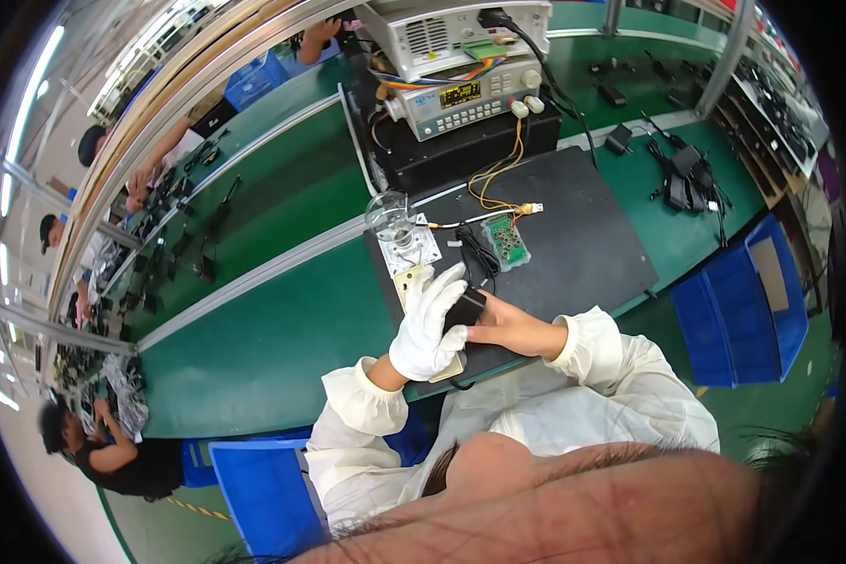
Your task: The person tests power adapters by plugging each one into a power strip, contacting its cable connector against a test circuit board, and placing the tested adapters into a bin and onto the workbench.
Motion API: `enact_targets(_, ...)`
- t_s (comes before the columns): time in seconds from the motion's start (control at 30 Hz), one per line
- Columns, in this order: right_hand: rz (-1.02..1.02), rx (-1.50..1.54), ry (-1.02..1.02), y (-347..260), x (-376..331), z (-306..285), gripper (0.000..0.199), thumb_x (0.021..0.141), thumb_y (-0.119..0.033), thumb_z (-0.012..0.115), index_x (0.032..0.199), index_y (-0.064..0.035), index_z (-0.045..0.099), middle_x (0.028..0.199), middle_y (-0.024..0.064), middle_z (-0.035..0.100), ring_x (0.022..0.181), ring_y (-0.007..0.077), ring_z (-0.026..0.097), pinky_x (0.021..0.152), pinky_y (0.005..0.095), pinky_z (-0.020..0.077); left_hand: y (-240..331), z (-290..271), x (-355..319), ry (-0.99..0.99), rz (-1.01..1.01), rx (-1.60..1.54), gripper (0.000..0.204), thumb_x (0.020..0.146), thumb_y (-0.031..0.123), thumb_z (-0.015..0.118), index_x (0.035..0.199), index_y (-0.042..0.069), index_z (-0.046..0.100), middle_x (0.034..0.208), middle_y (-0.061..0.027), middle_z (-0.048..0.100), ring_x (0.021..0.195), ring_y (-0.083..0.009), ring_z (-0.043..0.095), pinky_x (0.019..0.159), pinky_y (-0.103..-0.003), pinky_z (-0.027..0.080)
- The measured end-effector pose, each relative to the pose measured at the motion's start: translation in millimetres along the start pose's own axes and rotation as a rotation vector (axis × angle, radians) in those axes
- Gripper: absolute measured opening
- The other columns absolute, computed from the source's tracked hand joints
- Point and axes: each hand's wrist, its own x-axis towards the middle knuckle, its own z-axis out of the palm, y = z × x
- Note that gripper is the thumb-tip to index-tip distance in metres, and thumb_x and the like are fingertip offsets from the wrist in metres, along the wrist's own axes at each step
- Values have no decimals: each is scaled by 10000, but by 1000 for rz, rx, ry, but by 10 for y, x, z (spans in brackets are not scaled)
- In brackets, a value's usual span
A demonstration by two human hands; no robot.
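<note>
Between my two hands is a black power adapter (466,309), mostly covered by fingers. My left hand (427,324), in a white glove, is closed around its left side, with the fingers pointing away from me. My bare right hand (515,329) grips it from the right. A coiled black cable (480,252) lies just beyond the hands. Past my left fingertips, a clear glass bulb (390,218) stands on a white base plate (412,248). A green circuit board (507,242) in a clear case lies right of the cable. Under my left hand shows part of a cream-coloured strip (406,284).
A black mat (573,221) covers this part of the green bench (254,348). Stacked instruments (475,97) stand at the back, with yellow wires (494,174) running forward. Several black adapters (688,179) lie right. Blue bins (738,310) stand at lower right. Other people work at left.
</note>
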Motion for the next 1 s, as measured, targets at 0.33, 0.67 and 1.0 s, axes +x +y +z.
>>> enact_targets(0.33, -285, -117, 403, -460, -766, -503, 514, 1020, -407, 504, 1313, 16, 506, 1128, 107, 625, 970, 190, 659, 797, 313, 547, -284, 130, -146, 386, -534, -287, 535, 1043, 310, 447, 1451, -18, 341, 1395, -200, 483, 1254, -306, 511, 1085, -416, 376)
enact_targets(0.67, -304, -1726, 1718, -1977, -1831, -2012, 514, 923, -439, 629, 1182, 1, 576, 1081, 215, 637, 968, 370, 644, 822, 417, 524, -463, 189, -142, 383, -448, -330, 464, 1048, 201, 386, 1443, -36, 333, 1390, -219, 469, 1225, -313, 531, 1062, -414, 391)
enact_targets(1.0, 307, -2095, 1287, -1850, -1207, -2700, 613, 807, -556, 698, 1052, 2, 642, 1002, 172, 629, 916, 307, 664, 718, 410, 561, -651, 163, -352, 555, -658, -250, 469, 1059, 286, 425, 1412, -22, 392, 1389, -170, 464, 1246, -260, 501, 1083, -392, 374)
